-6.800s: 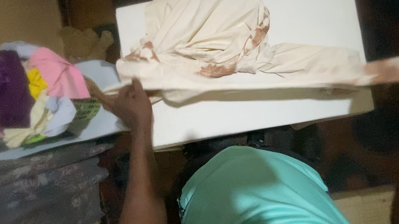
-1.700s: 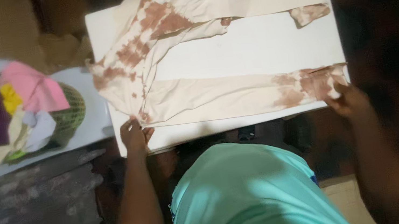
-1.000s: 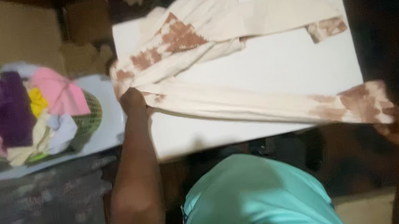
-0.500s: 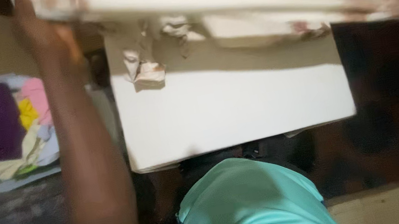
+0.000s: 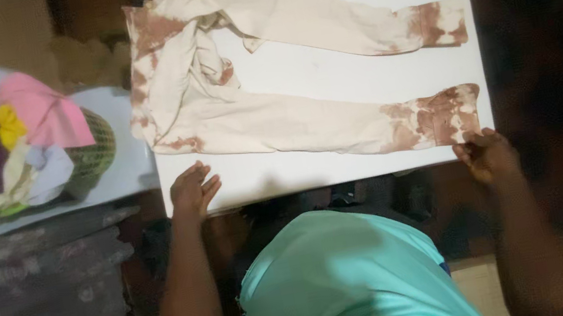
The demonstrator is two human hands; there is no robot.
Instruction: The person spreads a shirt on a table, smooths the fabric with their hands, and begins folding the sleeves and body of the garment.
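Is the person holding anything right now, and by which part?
The right hand touches the cream trousers at the near leg's cuff; a grip cannot be told. The left hand holds nothing.

Half a second ago you held the trousers (image 5: 301,93) up in the air; now they lie spread on the table (image 5: 344,162), your left hand (image 5: 192,190) open beside them.
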